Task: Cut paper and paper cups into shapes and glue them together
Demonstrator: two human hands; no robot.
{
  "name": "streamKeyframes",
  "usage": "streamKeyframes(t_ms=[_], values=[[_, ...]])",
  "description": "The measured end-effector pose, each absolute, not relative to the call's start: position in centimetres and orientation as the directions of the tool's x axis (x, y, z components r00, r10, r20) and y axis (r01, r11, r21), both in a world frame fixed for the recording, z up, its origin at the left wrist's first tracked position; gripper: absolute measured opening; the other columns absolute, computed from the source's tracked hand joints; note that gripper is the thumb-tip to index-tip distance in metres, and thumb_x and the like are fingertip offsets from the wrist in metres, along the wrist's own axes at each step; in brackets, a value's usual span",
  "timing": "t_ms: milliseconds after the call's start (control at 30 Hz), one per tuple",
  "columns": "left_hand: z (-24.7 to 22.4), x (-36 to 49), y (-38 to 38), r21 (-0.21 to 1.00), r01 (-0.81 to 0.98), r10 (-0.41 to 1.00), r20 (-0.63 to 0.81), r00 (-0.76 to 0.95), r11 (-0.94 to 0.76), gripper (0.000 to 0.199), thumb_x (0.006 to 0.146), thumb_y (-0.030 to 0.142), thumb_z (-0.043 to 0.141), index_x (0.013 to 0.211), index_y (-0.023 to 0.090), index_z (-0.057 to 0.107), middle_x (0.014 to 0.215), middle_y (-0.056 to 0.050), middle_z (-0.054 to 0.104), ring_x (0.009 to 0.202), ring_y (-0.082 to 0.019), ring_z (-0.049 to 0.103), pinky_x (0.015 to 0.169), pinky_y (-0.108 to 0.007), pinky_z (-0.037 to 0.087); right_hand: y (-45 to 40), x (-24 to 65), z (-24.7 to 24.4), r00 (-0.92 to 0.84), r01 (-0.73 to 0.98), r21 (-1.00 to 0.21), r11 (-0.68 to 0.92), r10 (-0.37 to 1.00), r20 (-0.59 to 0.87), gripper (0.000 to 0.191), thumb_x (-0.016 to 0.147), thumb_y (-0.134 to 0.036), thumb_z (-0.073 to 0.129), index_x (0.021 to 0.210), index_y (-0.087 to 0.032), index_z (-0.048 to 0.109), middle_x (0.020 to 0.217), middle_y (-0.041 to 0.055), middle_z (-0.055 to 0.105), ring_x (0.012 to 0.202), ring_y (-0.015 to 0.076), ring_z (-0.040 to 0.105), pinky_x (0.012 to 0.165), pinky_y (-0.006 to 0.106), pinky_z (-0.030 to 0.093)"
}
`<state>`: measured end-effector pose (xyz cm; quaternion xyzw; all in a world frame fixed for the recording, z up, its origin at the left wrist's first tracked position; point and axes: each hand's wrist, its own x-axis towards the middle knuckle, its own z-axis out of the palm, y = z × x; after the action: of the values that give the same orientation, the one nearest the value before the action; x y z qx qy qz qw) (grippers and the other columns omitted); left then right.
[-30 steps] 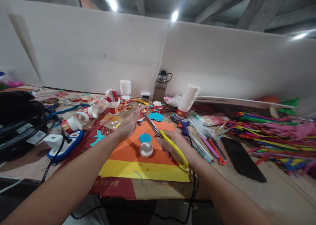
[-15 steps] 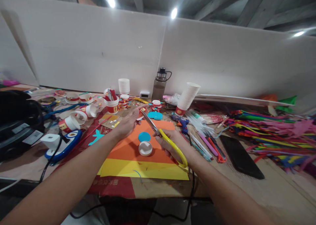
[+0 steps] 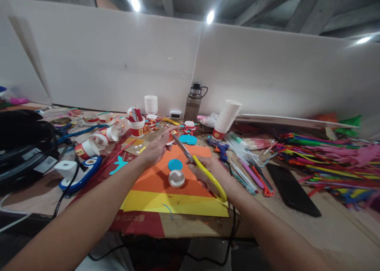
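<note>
My right hand [image 3: 206, 174] is closed around the yellow handles of a pair of scissors [image 3: 209, 176], whose blades point up and to the left. Between the fingers of my left hand [image 3: 158, 147] is a small red and white paper piece [image 3: 172, 136], touching the blade tips. Below the hands, a blue paper disc [image 3: 175, 165] and a shallow white cup bottom [image 3: 176, 179] lie on orange paper [image 3: 157, 180], over yellow paper [image 3: 178, 206]. More blue discs [image 3: 188, 139] are just beyond the blades.
Behind stand a water bottle [image 3: 193, 102] and stacked paper cups [image 3: 227, 118]. A glue gun [image 3: 221, 150], a black phone [image 3: 292, 189] and many pipe cleaners [image 3: 323, 160] lie right. Cut cups [image 3: 87, 148] and a blue power strip [image 3: 81, 178] are left.
The whole view has shifted slightly, so most things appear a little further right. Both hands keep their holds, and the scissor blades look closer together around the paper piece.
</note>
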<state>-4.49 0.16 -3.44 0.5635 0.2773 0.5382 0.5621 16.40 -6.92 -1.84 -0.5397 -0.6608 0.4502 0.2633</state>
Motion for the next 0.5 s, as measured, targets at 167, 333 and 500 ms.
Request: streamKeyframes(t_ms=[167,333,500], values=[[-3.6,-4.5,0.3,0.929,-0.293,0.911,0.309,0.274,-0.227,0.052,0.091,0.058,0.049,0.13,0.027,0.062,0.11,-0.008,0.061,0.085,-0.015,0.052,0.06,-0.023,0.039,-6.9,16.5,-2.0,-0.277,0.47,-0.882,0.015,0.952,-0.132,0.041,0.086,-0.054,0.054,0.107,-0.019,0.062,0.053,-0.0071,0.044,0.038,0.0062,0.038,0.033,0.016,0.03],[-3.8,-4.6,0.5,0.93,-0.275,0.903,0.322,0.285,-0.244,0.053,0.092,0.059,0.047,0.132,0.026,0.06,0.11,-0.009,0.061,0.087,-0.015,0.051,0.062,-0.022,0.04,-7.0,16.5,-1.7,-0.286,0.51,-0.86,0.03,0.948,-0.137,0.041,0.089,-0.054,0.05,0.108,-0.019,0.061,0.054,-0.007,0.044,0.038,0.0071,0.041,0.035,0.017,0.03],[-4.0,-4.7,0.6,0.929,-0.278,0.905,0.322,0.277,-0.245,0.052,0.093,0.057,0.046,0.131,0.026,0.06,0.11,-0.008,0.061,0.084,-0.014,0.05,0.063,-0.022,0.041,-7.1,16.5,-0.4,-0.385,0.519,-0.838,0.168,0.921,-0.053,0.037,0.088,-0.052,0.055,0.101,-0.018,0.061,0.062,-0.0053,0.048,0.045,0.0059,0.041,0.04,0.017,0.032]])
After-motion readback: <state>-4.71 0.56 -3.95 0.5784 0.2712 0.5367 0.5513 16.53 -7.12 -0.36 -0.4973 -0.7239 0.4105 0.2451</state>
